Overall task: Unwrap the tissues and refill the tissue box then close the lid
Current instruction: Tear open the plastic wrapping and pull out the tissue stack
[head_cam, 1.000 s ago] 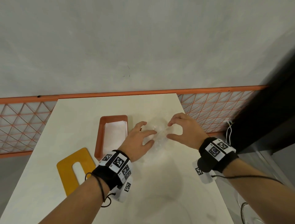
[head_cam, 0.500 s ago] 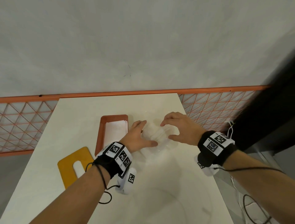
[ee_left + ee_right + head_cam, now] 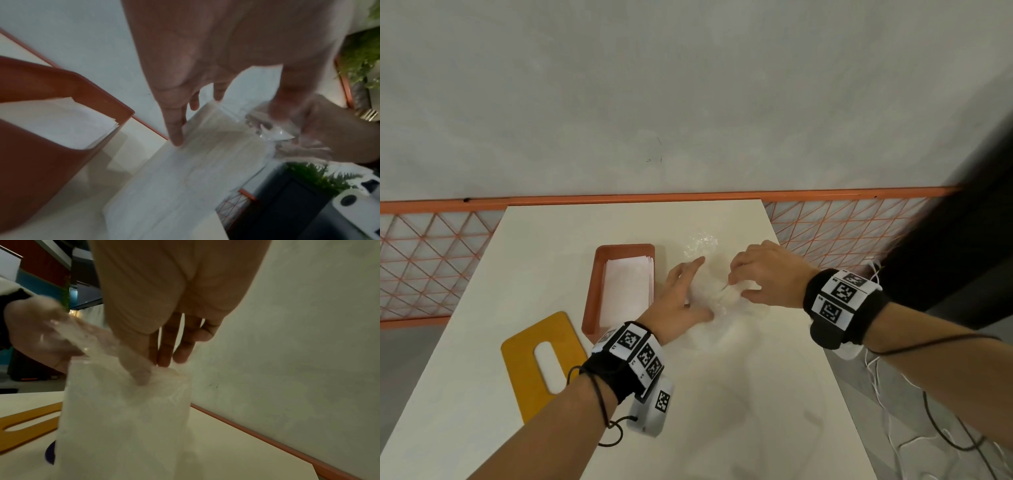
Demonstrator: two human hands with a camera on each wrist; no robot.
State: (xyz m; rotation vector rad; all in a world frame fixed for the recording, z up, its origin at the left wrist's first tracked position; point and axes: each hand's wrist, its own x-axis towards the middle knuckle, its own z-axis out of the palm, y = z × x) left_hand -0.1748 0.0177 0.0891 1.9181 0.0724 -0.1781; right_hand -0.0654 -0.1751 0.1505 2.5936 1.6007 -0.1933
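A tissue pack point(image 3: 717, 303) in a clear wrapper lies on the white table point(image 3: 722, 394), right of the orange tissue box point(image 3: 589, 291). The box holds a stack of white tissues point(image 3: 626, 291). My left hand point(image 3: 705, 286) rests on the pack's left side with straight fingers point(image 3: 175, 129) and the thumb along its near edge. My right hand point(image 3: 738, 286) pinches the wrapper's top point(image 3: 160, 371) and lifts it. The film point(image 3: 92, 340) stretches towards the left hand. The yellow slotted lid point(image 3: 534, 363) lies flat at the near left.
A crumpled piece of clear plastic point(image 3: 700, 244) lies just beyond the hands. An orange mesh rail point(image 3: 431, 260) runs behind the table against a grey wall. Cables point(image 3: 893, 411) hang off the table's right edge.
The left hand's fingers have straightened along the pack. My right hand has dropped lower and pinched the wrapper. The crumpled plastic beyond the hands is now uncovered.
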